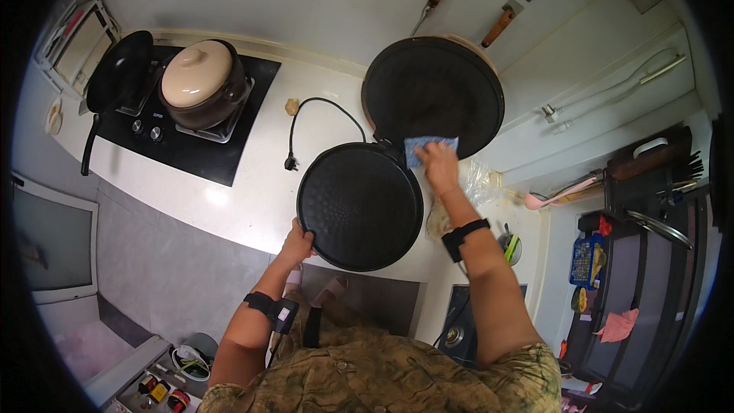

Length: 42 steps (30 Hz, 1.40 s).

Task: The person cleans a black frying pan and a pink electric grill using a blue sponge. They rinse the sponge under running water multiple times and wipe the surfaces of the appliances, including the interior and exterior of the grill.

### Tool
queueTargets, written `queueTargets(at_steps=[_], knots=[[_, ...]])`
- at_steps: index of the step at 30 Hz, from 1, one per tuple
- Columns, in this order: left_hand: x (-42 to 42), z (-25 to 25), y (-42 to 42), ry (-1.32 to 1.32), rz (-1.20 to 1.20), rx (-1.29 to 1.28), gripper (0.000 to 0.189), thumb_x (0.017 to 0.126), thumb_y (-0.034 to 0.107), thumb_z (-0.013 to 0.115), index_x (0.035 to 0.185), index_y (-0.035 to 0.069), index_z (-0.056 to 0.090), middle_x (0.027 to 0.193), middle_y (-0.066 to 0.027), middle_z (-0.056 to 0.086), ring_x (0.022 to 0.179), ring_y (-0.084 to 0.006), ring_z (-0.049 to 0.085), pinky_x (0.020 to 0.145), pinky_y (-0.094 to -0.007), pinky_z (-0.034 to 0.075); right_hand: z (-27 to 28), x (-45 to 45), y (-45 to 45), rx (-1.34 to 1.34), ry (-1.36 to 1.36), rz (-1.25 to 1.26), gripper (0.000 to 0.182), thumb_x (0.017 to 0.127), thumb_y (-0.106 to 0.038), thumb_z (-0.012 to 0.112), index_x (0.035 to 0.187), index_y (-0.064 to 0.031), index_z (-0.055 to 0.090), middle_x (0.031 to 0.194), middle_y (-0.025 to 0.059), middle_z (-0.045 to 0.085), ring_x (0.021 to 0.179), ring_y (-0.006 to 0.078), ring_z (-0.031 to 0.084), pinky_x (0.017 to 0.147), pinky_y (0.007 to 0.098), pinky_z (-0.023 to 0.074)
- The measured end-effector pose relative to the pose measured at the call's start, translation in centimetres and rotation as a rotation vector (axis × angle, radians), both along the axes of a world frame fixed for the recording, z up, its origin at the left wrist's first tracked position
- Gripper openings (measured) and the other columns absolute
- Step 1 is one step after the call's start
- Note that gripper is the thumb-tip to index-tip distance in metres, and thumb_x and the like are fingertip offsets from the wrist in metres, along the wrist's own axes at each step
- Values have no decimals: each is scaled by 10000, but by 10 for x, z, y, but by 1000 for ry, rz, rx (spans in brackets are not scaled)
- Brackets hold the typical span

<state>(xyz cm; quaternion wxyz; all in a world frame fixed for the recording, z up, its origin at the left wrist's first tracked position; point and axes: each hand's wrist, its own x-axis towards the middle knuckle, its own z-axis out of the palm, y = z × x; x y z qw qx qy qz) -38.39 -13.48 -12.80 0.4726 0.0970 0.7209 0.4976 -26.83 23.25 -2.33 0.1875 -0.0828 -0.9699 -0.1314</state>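
An open double-plate electric griddle lies on the white counter, its round black lower plate (361,206) towards me and its black upper plate (433,89) folded back to the wall. My left hand (297,244) grips the near left rim of the lower plate. In my right hand (440,166) is a blue cloth (414,154), pressed against the near edge of the upper plate beside the hinge (393,148). The palm hides part of the cloth. The griddle's black cord (321,100) curls left over the counter to its plug (291,162).
Left on the black gas hob (252,77) stand a dark casserole pot (198,115) with a cream lid and a black wok (123,71). A yellowish lump (292,106) lies near the cord. Clear plastic bags (479,183) are by my right forearm; the sink (459,321) is nearer me.
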Motion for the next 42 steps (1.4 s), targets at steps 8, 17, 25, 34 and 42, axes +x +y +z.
queueTargets(at_steps=[8,17,25,34,42], knots=[[-2,-11,-4,-20,-32,19,382,874,101,437,1204,9,267,780,-147,555,499,-175,583,399,-272,499,88,-20,18,121,333,-134,425,698,-29,571,1085,-186,643,881,47,552,842,263,523,714,395,410],[-1,-16,-4,-23,-49,17,380,877,101,437,1202,19,259,801,-150,567,476,-179,585,396,-266,495,43,14,19,78,146,-120,328,712,-80,560,1000,-179,682,840,34,530,828,239,517,714,378,404],[-2,-10,-3,-57,-23,54,385,858,99,427,1196,6,268,753,-175,592,462,-213,591,430,-309,488,151,-12,32,245,362,-257,539,650,29,611,1127,-223,626,895,40,543,828,260,515,715,387,399],[2,-15,-5,-83,-9,59,393,863,111,427,1199,3,254,760,-185,591,468,-222,600,426,-311,493,3,41,-9,-94,414,-588,554,674,38,600,1161,-224,613,868,73,522,821,305,508,709,411,423],[7,-16,1,-109,-40,43,401,889,109,417,1231,35,222,809,-177,582,481,-198,604,405,-284,496,-4,16,-33,-1181,858,-509,533,712,110,422,1141,-98,660,976,113,578,965,237,545,904,282,391]])
